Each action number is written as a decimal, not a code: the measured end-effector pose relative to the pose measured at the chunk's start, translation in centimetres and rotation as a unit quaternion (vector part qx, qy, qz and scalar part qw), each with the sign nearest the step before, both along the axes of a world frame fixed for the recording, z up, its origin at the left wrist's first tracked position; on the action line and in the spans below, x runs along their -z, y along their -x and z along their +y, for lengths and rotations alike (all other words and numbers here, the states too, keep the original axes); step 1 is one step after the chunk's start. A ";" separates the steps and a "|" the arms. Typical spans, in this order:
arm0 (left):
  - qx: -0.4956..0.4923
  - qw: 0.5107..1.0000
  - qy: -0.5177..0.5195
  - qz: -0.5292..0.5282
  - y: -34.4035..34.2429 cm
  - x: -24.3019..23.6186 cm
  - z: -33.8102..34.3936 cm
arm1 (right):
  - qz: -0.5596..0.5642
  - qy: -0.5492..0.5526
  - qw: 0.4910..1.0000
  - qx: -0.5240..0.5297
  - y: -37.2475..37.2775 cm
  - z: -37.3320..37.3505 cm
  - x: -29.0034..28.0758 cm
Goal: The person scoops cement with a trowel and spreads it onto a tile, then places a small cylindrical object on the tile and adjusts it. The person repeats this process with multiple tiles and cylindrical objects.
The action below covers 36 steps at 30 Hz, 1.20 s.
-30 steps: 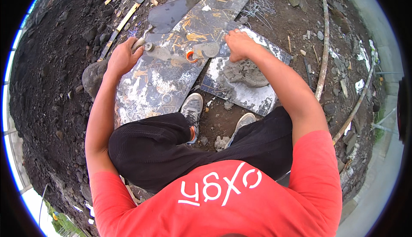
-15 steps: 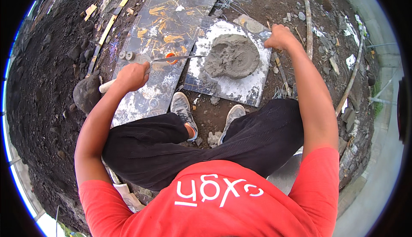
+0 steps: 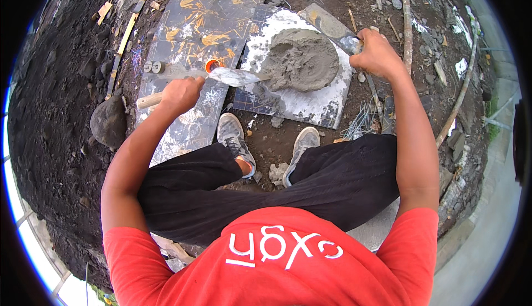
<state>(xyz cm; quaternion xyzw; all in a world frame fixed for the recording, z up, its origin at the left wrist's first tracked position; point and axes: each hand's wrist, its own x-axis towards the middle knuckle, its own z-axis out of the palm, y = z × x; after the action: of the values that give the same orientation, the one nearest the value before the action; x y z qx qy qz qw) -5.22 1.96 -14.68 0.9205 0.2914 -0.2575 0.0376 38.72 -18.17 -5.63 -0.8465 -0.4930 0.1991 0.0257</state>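
My left hand point(image 3: 182, 94) is closed around a trowel point(image 3: 235, 77) with a pale wooden handle. The trowel's mortar-smeared blade points right, and its tip reaches the left edge of a wet grey mortar mound point(image 3: 302, 59). That mound sits on a dark square board point(image 3: 327, 112) coated with whitish residue. Beyond the board's right side, my right hand point(image 3: 377, 54) grips the end of a flat, wide grey blade like a scraper point(image 3: 324, 21); its grip is mostly hidden by my fingers. The scraper's broad part lies by the board's far right corner.
A long printed panel point(image 3: 194, 34) lies to the left, bearing an orange ring point(image 3: 211, 65) and two small grey cylinders point(image 3: 158, 67). Farther left are a round stone point(image 3: 109, 123) and a yellow-and-black strip point(image 3: 133, 29). Thin wire point(image 3: 360, 120) and long sticks point(image 3: 406, 23) lie right.
The trowel blade has turned from edge-on to showing its broad face. My left hand has rolled with it, exposing more handle. My right hand has shifted slightly; the whole view has moved a little.
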 end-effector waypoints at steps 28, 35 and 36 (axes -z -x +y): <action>-0.230 0.892 0.388 -0.002 4.0 3.2 1.3 | 0.025 0.098 0.991 0.084 -3.9 -4.6 5.4; -0.320 0.813 0.484 -0.050 6.2 6.4 -0.9 | 0.019 0.105 0.990 0.095 -4.0 -6.3 6.8; -0.328 0.805 0.491 -0.058 6.6 6.8 -1.3 | 0.027 0.108 0.989 0.099 -3.9 -6.0 6.8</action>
<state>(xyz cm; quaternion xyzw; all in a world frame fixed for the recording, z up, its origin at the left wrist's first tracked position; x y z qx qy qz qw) -11.78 0.63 -21.48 0.6420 0.4073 -0.2844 0.5839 42.65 -24.17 -12.40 -0.8833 -0.3813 0.2707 -0.0327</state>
